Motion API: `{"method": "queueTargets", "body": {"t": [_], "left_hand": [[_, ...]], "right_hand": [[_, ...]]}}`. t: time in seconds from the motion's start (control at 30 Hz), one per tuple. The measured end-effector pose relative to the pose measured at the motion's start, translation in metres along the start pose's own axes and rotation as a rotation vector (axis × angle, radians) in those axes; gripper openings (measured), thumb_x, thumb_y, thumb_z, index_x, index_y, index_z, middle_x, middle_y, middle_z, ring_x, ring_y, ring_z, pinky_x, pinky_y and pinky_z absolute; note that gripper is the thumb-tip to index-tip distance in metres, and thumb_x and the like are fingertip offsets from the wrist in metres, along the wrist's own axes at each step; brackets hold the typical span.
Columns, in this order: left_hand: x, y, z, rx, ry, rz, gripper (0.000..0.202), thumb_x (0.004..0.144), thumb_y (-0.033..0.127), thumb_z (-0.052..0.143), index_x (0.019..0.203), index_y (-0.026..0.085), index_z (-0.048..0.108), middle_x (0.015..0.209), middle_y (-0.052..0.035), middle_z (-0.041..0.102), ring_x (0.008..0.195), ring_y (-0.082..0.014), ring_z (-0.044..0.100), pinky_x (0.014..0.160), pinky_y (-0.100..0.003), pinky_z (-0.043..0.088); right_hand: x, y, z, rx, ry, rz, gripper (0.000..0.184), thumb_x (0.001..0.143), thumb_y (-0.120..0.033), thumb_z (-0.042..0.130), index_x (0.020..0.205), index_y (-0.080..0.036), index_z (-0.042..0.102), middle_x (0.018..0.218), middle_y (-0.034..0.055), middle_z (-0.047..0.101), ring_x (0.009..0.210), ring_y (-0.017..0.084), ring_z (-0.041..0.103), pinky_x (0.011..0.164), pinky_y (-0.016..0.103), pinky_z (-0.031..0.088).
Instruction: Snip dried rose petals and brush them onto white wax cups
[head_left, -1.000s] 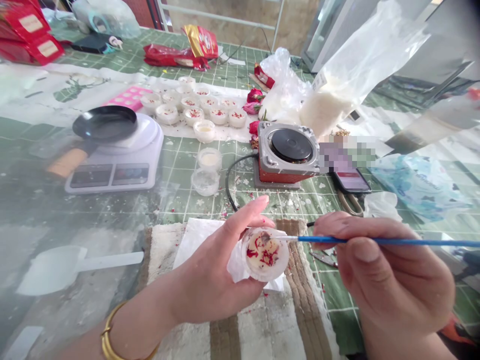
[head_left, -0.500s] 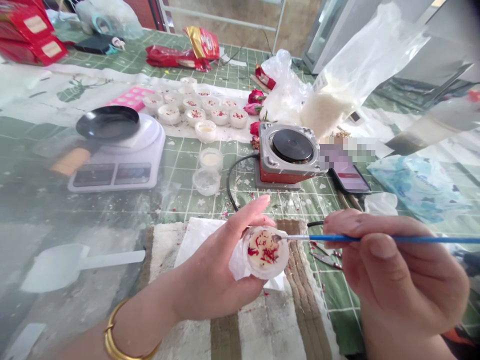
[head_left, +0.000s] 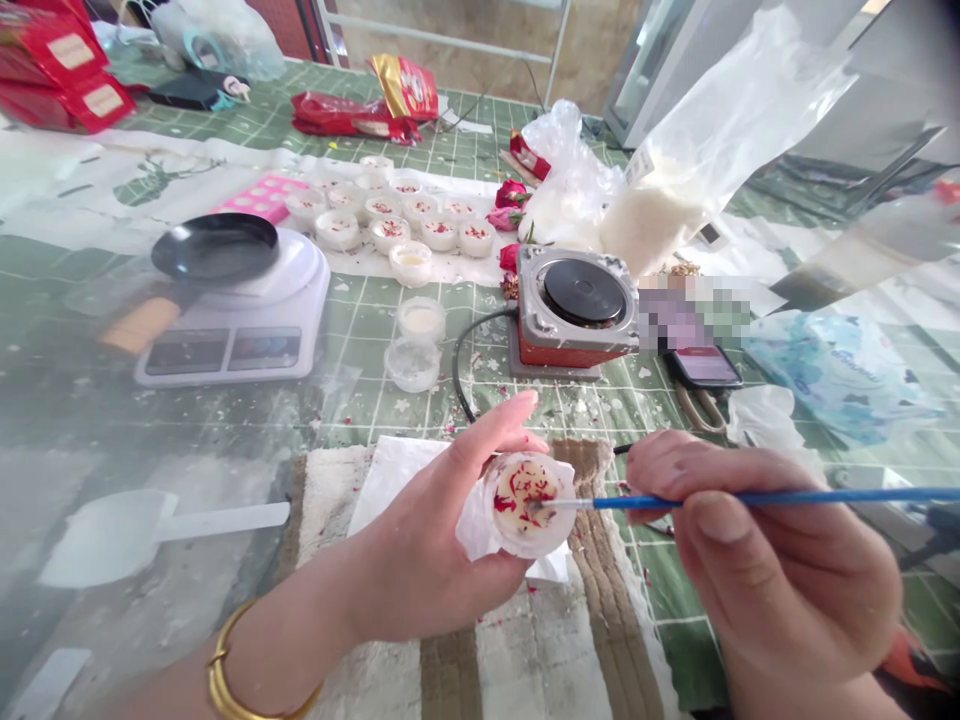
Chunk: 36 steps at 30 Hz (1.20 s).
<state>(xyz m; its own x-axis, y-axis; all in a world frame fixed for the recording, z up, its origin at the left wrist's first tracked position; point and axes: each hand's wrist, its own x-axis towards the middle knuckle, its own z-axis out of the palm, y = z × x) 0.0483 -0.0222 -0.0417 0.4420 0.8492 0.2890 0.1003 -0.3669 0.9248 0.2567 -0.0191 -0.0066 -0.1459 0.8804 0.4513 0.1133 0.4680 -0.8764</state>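
My left hand [head_left: 442,540] is closed around a small translucent cup of pale wax [head_left: 517,520], tilted toward me, with red petal bits scattered on its surface. A crumpled white tissue [head_left: 476,525] sits between that hand and the cup. In my right hand [head_left: 780,550] is a thin blue paintbrush [head_left: 637,501], pinched between thumb and fingers. Its bristle tip touches the petal bits near the middle of the wax. Under the hands lies a striped brown and cream towel [head_left: 532,650] with a white paper [head_left: 390,480] on it.
Several filled cups [head_left: 439,232] stand in a group at the back. A small hot plate [head_left: 577,310] with a cord is ahead. At left are a kitchen scale [head_left: 292,345] bearing a black pan [head_left: 217,250], and a white scoop [head_left: 112,535]. A phone [head_left: 705,367] lies right.
The brush tip has moved left and slightly down, from the wax's right edge to its middle. My right hand shifted left with it; the left hand and cup stay nearly still.
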Motion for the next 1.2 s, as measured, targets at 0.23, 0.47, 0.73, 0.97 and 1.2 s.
{"method": "queueTargets", "body": {"t": [0.23, 0.47, 0.73, 0.97, 1.2], "left_hand": [[-0.0006, -0.0011, 0.0007, -0.016, 0.002, -0.006, 0.097, 0.066, 0.002, 0.062, 0.142, 0.032, 0.009, 0.126, -0.01, 0.047, 0.108, -0.0232, 0.054, 0.095, -0.04, 0.046], [-0.0019, -0.0003, 0.0, -0.009, -0.008, -0.032, 0.098, 0.066, 0.001, 0.062, 0.142, 0.033, 0.009, 0.127, -0.009, 0.045, 0.11, -0.0229, 0.052, 0.096, -0.04, 0.046], [-0.0005, 0.0, -0.0005, -0.03, -0.024, -0.004, 0.096, 0.068, 0.001, 0.06, 0.142, 0.032, 0.007, 0.128, -0.0093, 0.045, 0.112, -0.0217, 0.052, 0.096, -0.036, 0.046], [-0.0012, 0.0, -0.0006, -0.038, -0.022, -0.026, 0.098, 0.067, 0.002, 0.062, 0.142, 0.033, 0.007, 0.127, -0.0089, 0.046, 0.107, -0.0206, 0.055, 0.094, -0.035, 0.047], [-0.0002, 0.0016, -0.0016, -0.025, -0.003, -0.044, 0.094, 0.069, 0.004, 0.062, 0.141, 0.033, 0.008, 0.126, -0.0095, 0.046, 0.105, -0.0204, 0.056, 0.091, -0.034, 0.048]], "right_hand": [[-0.0025, 0.0021, 0.0024, 0.105, -0.107, -0.012, 0.02, 0.082, -0.012, 0.053, 0.098, -0.021, 0.063, 0.071, 0.003, 0.059, 0.068, 0.018, 0.058, 0.066, 0.038, 0.049], [-0.0023, 0.0002, 0.0015, 0.066, -0.125, 0.037, 0.018, 0.084, -0.016, 0.053, 0.099, -0.021, 0.063, 0.078, 0.004, 0.063, 0.075, 0.019, 0.06, 0.068, 0.037, 0.05], [-0.0035, 0.0029, 0.004, 0.073, -0.016, 0.073, 0.016, 0.084, -0.015, 0.055, 0.096, -0.02, 0.064, 0.08, 0.0037, 0.062, 0.077, 0.018, 0.06, 0.068, 0.035, 0.05], [-0.0028, 0.0015, 0.004, 0.137, -0.036, 0.017, 0.018, 0.085, -0.013, 0.052, 0.098, -0.019, 0.063, 0.079, 0.0032, 0.061, 0.079, 0.018, 0.059, 0.073, 0.037, 0.048], [-0.0008, 0.0016, -0.0023, 0.183, 0.044, 0.078, 0.013, 0.087, -0.018, 0.052, 0.093, -0.019, 0.063, 0.079, 0.0026, 0.062, 0.076, 0.016, 0.06, 0.07, 0.033, 0.048]]}}
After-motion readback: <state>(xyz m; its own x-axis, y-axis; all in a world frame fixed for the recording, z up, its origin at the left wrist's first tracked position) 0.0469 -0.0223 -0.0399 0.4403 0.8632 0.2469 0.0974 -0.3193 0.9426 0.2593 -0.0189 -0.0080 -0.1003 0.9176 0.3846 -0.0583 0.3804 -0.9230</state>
